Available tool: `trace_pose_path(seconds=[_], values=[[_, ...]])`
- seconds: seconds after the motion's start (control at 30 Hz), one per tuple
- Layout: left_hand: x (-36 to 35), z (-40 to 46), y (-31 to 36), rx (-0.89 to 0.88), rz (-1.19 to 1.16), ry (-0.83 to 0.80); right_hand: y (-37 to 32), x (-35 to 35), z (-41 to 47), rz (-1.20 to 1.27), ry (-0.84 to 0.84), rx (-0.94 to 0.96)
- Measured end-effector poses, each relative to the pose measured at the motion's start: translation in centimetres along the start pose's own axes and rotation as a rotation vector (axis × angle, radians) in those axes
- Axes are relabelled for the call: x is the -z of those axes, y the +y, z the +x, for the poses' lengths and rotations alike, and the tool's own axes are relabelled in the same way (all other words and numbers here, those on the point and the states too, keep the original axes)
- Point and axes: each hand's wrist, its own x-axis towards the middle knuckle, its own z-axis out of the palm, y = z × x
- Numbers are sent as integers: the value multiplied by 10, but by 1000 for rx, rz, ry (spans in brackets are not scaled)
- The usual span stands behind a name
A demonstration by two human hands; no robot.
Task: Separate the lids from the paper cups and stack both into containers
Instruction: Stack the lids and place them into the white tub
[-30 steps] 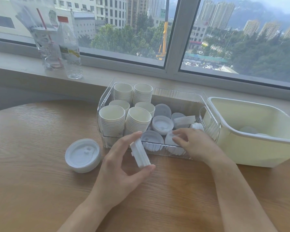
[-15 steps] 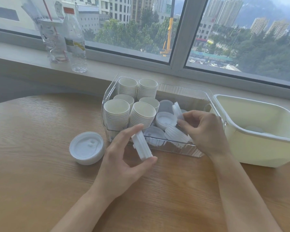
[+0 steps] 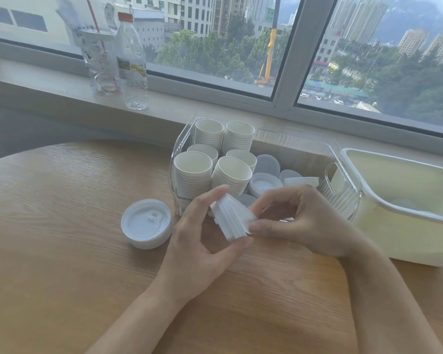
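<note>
Hands [image 3: 197, 241] pinch lid stack [image 3: 232, 219] before clear bin's [image 3: 343, 175] edge.

Your inventory, placed from the clear bin [image 3: 343, 159]:
- Cup stacks [image 3: 192, 172]: six, inside at its left end.
- Lid stack [image 3: 146, 223]: one, on the table to its left.
- Cream tub [image 3: 404, 226]: one, touching its right end.
- Bottle [image 3: 132, 62]: one, on the sill behind it.
- Hands: two, in front of it.

Both hands (left [image 3: 202, 241], right [image 3: 307, 223]) meet, fingers [image 3: 215, 194] curled, pinching.
</note>
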Motion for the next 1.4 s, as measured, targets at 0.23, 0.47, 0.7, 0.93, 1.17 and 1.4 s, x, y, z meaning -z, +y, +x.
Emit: trace_pose_path(seconds=[0.23,0.47,0.7,0.93,1.17,1.4], values=[[1,0,0,-15,-10,-15,3,-6,3,45,-117,-8],[1,-1,9,-42,-36,-49,8,-1,4,-115,-47,-67],[1,-1,10,-59,13,-48,13,0,5,-104,-10,-54],[2,0,0,-13,61,7,43,12,14,-310,430,-154],[3,2,-4,3,53,22,48,23,50,-884,295,-384],[3,1,-7,16,30,21,72,28,71,-1202,201,-486]])
